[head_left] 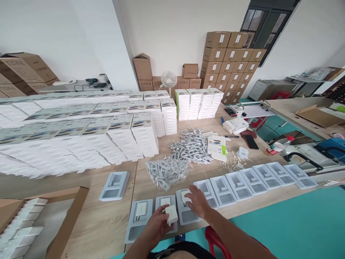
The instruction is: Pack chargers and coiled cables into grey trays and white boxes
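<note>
Okay, so a white charger [171, 214] is held up by the left hand [160, 223], with the grip closed around it by thumb and fingers, over the second tray [172, 228] from the left in the near row. That tray is partly covered by the hand. The right hand [198, 202] is placed over the third tray [185, 216], fingers slightly bent at the charger in its upper slot [185, 196]; whether that one is actually gripped can't be told. Another charger [141, 208] is seated in the leftmost tray [136, 228].

As for the clutter, the row is continued to the right by more grey trays [234, 193], set side by side along the near edge of the desk [102, 219]. Just behind the trays, space is taken up by a clear bag of cables [167, 172], with a loose cable pile [190, 147] spread next to it. A separate tray [114, 185] is parked off to the left, and the left side is crowded by tall stacks of white boxes [99, 138]. An open carton [64, 219] packed with white pieces is seen at the lower left. Farther right, a dark phone [251, 141] and a red-capped bottle [278, 146] are left behind the tray row. The back is lined with cardboard boxes [215, 54], a white fan [169, 80] being set in front of some.
</note>
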### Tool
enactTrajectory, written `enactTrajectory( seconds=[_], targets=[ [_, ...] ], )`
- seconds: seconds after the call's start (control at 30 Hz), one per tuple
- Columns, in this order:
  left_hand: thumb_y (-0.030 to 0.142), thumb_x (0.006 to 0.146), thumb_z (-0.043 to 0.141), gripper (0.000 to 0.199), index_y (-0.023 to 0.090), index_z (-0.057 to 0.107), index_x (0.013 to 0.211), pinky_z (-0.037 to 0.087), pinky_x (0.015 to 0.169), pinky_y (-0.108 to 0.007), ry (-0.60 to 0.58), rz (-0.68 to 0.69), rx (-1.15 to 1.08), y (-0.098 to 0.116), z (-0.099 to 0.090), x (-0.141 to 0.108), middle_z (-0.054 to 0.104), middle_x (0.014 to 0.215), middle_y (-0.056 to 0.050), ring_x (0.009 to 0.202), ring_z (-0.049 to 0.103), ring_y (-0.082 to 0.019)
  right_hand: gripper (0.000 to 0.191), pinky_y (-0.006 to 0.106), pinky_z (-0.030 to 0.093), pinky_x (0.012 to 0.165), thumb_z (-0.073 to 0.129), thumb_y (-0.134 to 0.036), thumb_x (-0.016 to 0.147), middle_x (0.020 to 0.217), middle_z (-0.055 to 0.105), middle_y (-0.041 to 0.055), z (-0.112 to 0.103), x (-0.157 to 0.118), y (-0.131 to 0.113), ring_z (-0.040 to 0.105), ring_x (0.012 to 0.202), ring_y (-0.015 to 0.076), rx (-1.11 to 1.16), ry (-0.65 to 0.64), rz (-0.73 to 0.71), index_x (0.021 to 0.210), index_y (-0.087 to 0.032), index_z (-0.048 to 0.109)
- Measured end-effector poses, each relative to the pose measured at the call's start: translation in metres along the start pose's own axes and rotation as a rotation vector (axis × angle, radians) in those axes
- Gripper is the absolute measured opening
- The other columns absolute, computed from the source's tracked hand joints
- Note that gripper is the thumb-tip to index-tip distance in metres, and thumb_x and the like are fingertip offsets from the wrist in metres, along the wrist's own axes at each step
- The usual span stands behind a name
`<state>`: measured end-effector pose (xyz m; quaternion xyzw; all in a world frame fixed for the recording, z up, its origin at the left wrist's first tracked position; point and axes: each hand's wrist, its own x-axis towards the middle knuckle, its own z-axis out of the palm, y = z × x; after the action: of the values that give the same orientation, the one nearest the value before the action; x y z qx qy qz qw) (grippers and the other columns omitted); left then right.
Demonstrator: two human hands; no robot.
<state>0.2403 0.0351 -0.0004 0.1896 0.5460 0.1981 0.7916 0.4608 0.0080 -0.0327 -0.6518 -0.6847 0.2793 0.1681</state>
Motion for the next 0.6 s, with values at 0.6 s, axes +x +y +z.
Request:
enactTrajectory(
  seconds=[0.6],
  targets=[
    [0.034, 0.069, 0.083, 0.05, 0.019, 0.066, 0.114, 0.053, 0.084, -0.034, -0.035, 0.025, 0.054, 0.0, -0.04, -0.01, 0.067, 0.122, -0.013, 0.107, 0.067, -0.028, 0.036, 0.039, 0.047, 0.09, 0.055, -0.006, 0.071, 0.109, 0.069, 0.0093, -0.07, -0.005, 0.072, 0.059, 0.107, 0.0271, -0.154, 0.036, 0.169, 0.104, -0.02, 0.063]
  ],
)
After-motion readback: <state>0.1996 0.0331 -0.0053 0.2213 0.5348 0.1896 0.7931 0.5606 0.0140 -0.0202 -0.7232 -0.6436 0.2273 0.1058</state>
